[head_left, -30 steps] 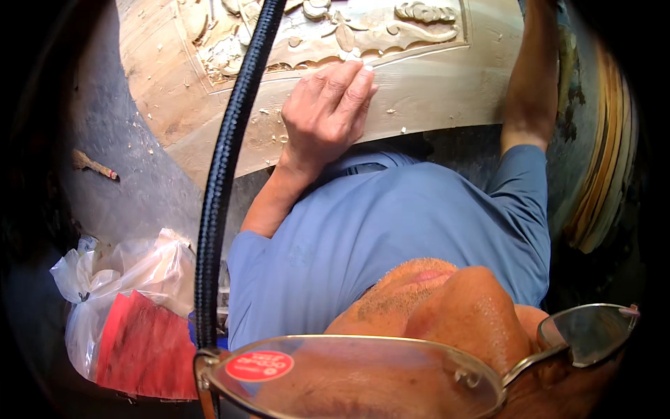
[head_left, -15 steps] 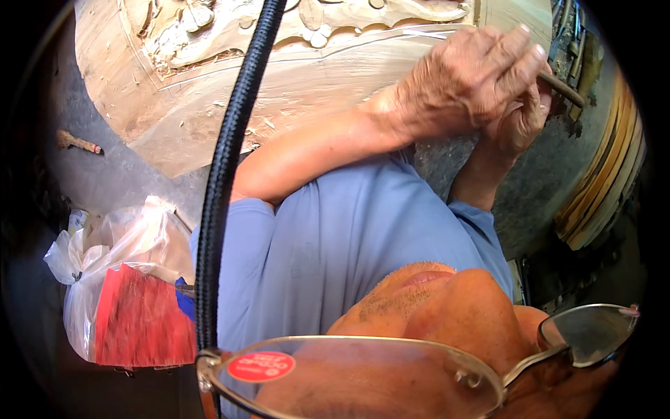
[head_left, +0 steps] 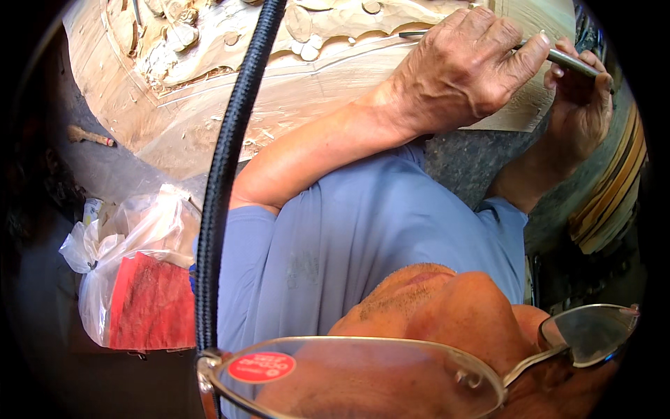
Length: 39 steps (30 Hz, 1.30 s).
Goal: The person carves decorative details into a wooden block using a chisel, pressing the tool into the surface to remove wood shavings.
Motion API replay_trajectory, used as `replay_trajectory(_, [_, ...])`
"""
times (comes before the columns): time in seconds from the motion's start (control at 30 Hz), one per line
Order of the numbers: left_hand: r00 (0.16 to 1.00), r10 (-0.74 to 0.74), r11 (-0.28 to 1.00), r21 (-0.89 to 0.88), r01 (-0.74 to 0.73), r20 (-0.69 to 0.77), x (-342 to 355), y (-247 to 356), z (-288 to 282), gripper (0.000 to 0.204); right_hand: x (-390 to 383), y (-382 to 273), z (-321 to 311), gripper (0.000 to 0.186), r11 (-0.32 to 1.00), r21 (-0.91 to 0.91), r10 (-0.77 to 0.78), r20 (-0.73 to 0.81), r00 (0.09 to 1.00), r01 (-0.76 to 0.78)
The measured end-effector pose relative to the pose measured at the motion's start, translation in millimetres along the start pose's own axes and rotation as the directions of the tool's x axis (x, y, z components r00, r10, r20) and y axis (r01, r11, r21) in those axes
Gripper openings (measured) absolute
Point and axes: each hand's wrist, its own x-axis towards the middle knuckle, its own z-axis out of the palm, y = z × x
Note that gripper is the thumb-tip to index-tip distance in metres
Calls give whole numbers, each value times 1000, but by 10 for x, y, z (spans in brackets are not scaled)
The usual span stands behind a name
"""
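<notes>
A slender carving chisel (head_left: 574,63) lies across both hands above the carved wooden panel (head_left: 335,87). My left hand (head_left: 467,73) closes around its shank, and the dark blade tip sticks out to the left of my knuckles. At the handle end is my right hand (head_left: 583,108), its fingers curled against the handle from below. Relief carving with scrolls and rounded shapes covers the panel's far part; a pencilled line and wood shavings show on the plain wood nearer me.
Curved thin boards (head_left: 614,185) stand stacked at the right, with several dark tools behind. A wooden-handled tool (head_left: 91,135) lies at the far left. A clear plastic bag (head_left: 157,216) and a red block-like item (head_left: 152,307) sit at lower left. A black braided cable (head_left: 234,140) crosses the view.
My right hand has moved right, away from my left hand, to the handle end. The chisel's blade tip now shows left of my left hand, and the handle sits further up.
</notes>
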Motion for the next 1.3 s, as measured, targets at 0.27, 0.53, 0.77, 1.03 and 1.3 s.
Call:
replay_trajectory(0.27, [992,-98,986,-131,107,80,104,89,-173,51,120,3,-178,45,999,40,32,40,999,-34])
replay_trajectory(0.53, [998,-67,989,-130,69,23,43,47,-159,50,107,-49,-125,43,994,75,68,90,994,-75])
replay_trajectory(0.77, [995,-78,989,-120,86,69,48,50,-227,48,9,69,-120,43,994,105,-25,-32,999,28])
replay_trajectory(1.03, [994,-111,989,-96,113,22,80,126,-255,47,-81,59,243,46,982,-34,-190,-122,974,187])
replay_trajectory(1.3, [985,-21,999,-43,13,-171,98,199,-226,38,-238,-70,452,45,898,-7,-439,-18,898,439])
